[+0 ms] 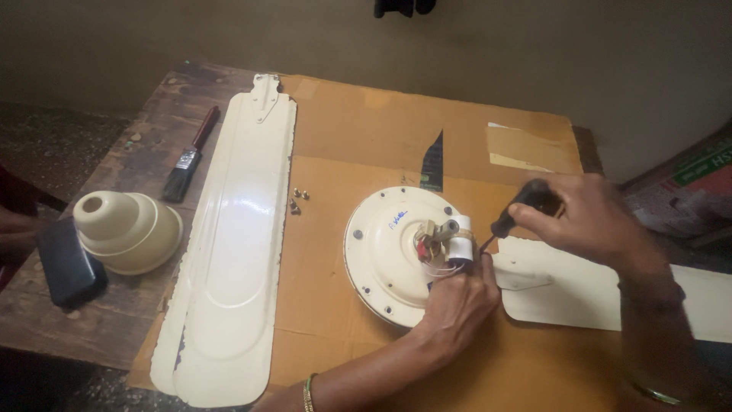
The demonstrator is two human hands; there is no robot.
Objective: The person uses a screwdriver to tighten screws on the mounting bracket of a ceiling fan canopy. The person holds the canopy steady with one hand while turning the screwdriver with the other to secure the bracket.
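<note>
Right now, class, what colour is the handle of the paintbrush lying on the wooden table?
Dark red; the paintbrush shows it in the head view.

Fan blade (610, 290) at right runs off frame edge. Left hand (457, 301) covers motor housing (385, 252) near rim. Tool (526, 202) tip hidden (type unclear). Screws (296, 200) too small to resolve.

Worn wooden table (130, 152) carrying everything, brown cardboard sheet (358, 122) covering most of it. Round fan motor housing (381, 244) lying on cardboard, just left of gripping fingers. Small screws (296, 200) lying further left. Stacked cream blades (236, 244) beyond screws. Paintbrush (191, 156), cream canopy cups (126, 229), black case (67, 263) sitting on bare wood, well apart. Another blade (579, 286) lying under right-side grip.
</note>
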